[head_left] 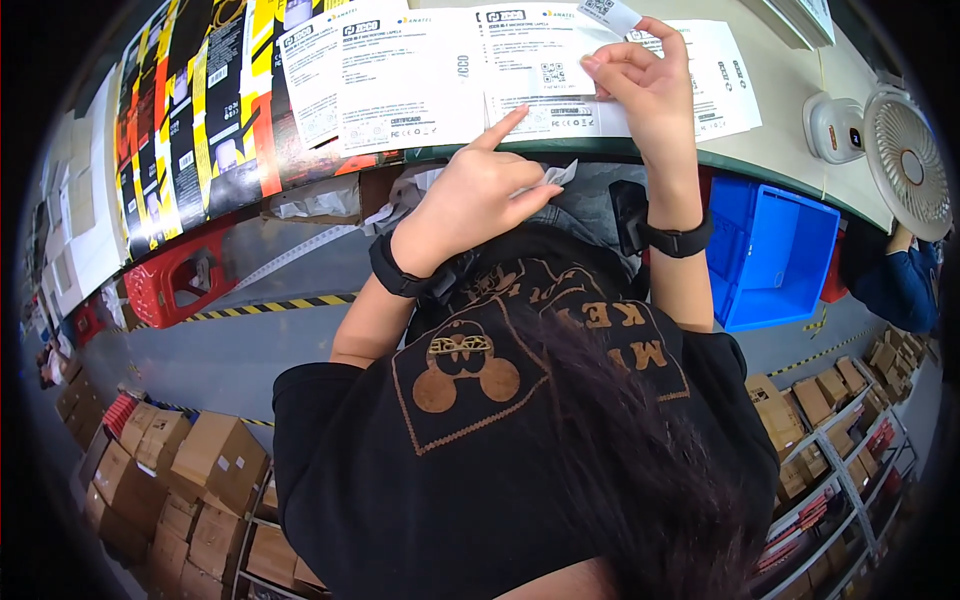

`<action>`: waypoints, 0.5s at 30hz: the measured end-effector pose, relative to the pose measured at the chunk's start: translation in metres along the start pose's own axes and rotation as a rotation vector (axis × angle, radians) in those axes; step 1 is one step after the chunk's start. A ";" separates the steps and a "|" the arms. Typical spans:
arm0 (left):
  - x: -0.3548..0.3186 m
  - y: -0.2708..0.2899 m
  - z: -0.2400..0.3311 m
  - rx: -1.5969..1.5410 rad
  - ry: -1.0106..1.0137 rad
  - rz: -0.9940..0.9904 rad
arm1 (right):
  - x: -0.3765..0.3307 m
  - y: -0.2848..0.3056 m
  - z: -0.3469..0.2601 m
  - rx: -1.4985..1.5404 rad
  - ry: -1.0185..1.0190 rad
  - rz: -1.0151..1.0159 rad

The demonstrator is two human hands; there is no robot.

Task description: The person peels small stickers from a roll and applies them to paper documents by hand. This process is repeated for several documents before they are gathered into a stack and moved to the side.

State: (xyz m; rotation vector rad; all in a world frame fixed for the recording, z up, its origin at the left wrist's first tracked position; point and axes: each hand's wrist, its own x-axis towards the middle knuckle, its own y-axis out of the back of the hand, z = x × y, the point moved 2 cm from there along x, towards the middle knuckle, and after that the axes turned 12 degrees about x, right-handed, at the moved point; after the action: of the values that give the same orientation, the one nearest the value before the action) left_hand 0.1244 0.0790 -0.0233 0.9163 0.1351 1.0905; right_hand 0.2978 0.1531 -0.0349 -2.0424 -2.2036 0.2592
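Note:
White printed sheets lie side by side along the table's near edge. Over the middle sheet (510, 60), my right hand (655, 85) has its thumb and fingers bent at a small white label with a square code (553, 74). A second coded label (603, 12) juts out at the tip of my raised right index finger. My left hand (480, 195) is at the table edge, its index finger stretched onto the lower part of the same sheet. Its thumb stands apart and the other fingers curl inward, with nothing seen in them. Another sheet (410, 80) lies to the left.
Glossy black, yellow and red printed sheets (190, 120) cover the table's left side. A white fan (908, 165) stands at the right edge. Below are a blue crate (770, 255) and a red stool (180, 280). Cardboard boxes (220, 460) fill shelves behind. Another person's arm (900, 280) shows at far right.

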 end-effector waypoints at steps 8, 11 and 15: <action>-0.001 -0.001 -0.001 -0.038 0.000 -0.003 | 0.010 0.003 0.009 -0.178 0.084 0.008; -0.002 -0.002 -0.002 -0.041 -0.001 -0.004 | 0.009 0.003 0.008 -0.202 0.082 0.010; -0.002 -0.003 -0.002 -0.034 -0.007 -0.016 | 0.007 0.001 0.009 -0.238 0.088 0.007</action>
State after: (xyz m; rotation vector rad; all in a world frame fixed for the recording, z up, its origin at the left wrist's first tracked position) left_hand 0.1245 0.0783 -0.0276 0.8869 0.1181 1.0716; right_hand 0.2965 0.1602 -0.0439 -2.1310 -2.2677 -0.0962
